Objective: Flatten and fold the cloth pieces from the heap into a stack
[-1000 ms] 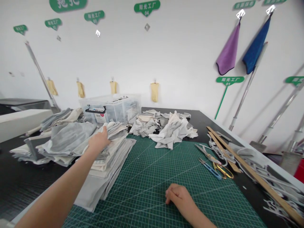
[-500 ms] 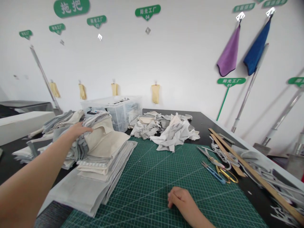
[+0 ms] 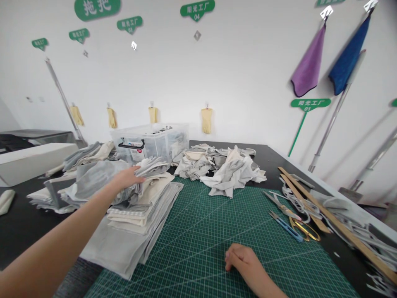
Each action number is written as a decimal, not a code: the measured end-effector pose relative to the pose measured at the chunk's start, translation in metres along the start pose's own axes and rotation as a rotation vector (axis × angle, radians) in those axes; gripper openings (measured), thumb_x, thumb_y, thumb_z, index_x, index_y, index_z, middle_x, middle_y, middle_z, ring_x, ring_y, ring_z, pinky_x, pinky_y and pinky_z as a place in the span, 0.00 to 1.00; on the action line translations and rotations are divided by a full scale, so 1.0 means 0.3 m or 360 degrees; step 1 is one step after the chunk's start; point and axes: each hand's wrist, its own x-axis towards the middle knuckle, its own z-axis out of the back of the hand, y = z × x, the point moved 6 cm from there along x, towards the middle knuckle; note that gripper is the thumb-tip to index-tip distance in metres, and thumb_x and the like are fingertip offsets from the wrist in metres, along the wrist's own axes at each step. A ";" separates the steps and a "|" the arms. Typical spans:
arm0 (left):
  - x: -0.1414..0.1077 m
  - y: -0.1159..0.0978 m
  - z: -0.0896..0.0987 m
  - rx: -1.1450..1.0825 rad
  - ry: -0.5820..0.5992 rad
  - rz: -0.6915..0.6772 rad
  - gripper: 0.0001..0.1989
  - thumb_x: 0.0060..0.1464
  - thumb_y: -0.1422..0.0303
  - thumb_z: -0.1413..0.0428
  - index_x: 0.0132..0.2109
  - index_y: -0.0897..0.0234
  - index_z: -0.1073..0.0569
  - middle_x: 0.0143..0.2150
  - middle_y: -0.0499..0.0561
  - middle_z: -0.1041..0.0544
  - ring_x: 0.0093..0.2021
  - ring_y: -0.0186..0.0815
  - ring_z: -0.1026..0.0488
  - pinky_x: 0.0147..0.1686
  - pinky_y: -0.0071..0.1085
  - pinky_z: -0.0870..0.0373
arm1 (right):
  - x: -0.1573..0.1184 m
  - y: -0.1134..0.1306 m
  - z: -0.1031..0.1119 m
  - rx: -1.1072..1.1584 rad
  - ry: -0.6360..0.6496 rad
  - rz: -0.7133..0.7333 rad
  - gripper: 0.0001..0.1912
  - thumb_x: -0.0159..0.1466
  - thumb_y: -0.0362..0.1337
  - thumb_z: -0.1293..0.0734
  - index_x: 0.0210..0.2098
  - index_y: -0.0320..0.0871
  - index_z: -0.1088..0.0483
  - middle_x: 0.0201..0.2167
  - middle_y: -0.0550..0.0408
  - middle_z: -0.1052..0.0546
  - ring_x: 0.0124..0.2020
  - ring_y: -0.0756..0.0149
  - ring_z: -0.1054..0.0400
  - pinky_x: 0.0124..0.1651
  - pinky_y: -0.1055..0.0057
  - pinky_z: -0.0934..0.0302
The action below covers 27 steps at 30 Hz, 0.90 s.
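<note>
Observed a black tabletop [image 3: 266,159] before a white wall [image 3: 248,74], with yellow rubber gloves [image 3: 206,121] and a purple cloth [image 3: 308,66] hung above. Found a green gridded cutting mat [image 3: 198,231] covering the near part. Located a stack of folded grey and cream cloths [image 3: 139,223] across the mat's left edge, near a clear plastic box [image 3: 155,145] with black handle. Recorded the left hand [image 3: 125,178] at the stack's upper layers, fingers touching cloth; unable to confirm any clamping. Recorded the right hand [image 3: 243,258] on the mat, fingers curled in together. Noted a crumpled heap of white and grey fabric scraps [image 3: 229,174] over the mat's far edge; gold-handled scissors [image 3: 290,212] and blue-handled snips [image 3: 287,225] at the right edge; long wooden strips [image 3: 335,221] just beyond. Found open room for moving across the mat between stack and scissors.
</note>
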 end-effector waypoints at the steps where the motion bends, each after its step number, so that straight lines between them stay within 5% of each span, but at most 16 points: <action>1: 0.000 -0.025 -0.015 0.0045 0.0035 -0.0032 0.36 0.36 0.54 0.50 0.53 0.66 0.43 0.49 0.57 0.36 0.47 0.44 0.38 0.41 0.33 0.41 | 0.000 0.002 0.000 -0.0010 0.0001 0.0005 0.23 0.58 0.43 0.47 0.16 0.42 0.29 0.22 0.56 0.31 0.26 0.71 0.36 0.33 0.74 0.45; 6: -0.027 -0.077 -0.030 0.0162 0.0138 -0.0111 0.39 0.37 0.53 0.52 0.56 0.66 0.50 0.50 0.61 0.38 0.47 0.47 0.39 0.41 0.35 0.43 | -0.003 0.004 -0.001 -0.0015 0.0002 0.0008 0.22 0.58 0.43 0.47 0.17 0.42 0.29 0.22 0.55 0.31 0.26 0.71 0.36 0.33 0.74 0.45; 11: -0.145 -0.095 -0.052 0.0254 0.0217 -0.0199 0.48 0.34 0.50 0.50 0.58 0.63 0.62 0.52 0.63 0.41 0.47 0.48 0.38 0.40 0.36 0.43 | -0.007 0.009 -0.003 -0.0005 0.0024 0.0029 0.22 0.58 0.43 0.46 0.17 0.42 0.29 0.22 0.56 0.31 0.27 0.71 0.36 0.34 0.73 0.45; 15: -0.215 -0.122 -0.070 0.0357 0.0201 -0.0239 0.48 0.32 0.52 0.48 0.58 0.60 0.64 0.54 0.63 0.45 0.47 0.49 0.39 0.39 0.36 0.43 | -0.007 0.009 -0.005 -0.0006 0.0039 0.0021 0.22 0.58 0.43 0.47 0.17 0.42 0.29 0.23 0.56 0.30 0.27 0.70 0.36 0.33 0.73 0.45; 20: -0.177 -0.097 -0.048 0.0468 0.0066 -0.0149 0.37 0.40 0.63 0.54 0.58 0.59 0.60 0.44 0.58 0.33 0.39 0.46 0.33 0.33 0.35 0.40 | -0.008 0.012 -0.005 -0.0036 0.0034 0.0038 0.22 0.58 0.42 0.47 0.17 0.43 0.29 0.23 0.56 0.30 0.27 0.70 0.36 0.33 0.73 0.45; 27: -0.074 -0.001 -0.017 0.0231 0.0052 -0.0054 0.35 0.34 0.64 0.50 0.54 0.63 0.47 0.39 0.55 0.29 0.38 0.44 0.33 0.32 0.30 0.39 | -0.006 0.013 -0.004 -0.0026 0.0033 0.0030 0.22 0.58 0.42 0.47 0.17 0.42 0.29 0.22 0.56 0.30 0.27 0.70 0.36 0.33 0.73 0.45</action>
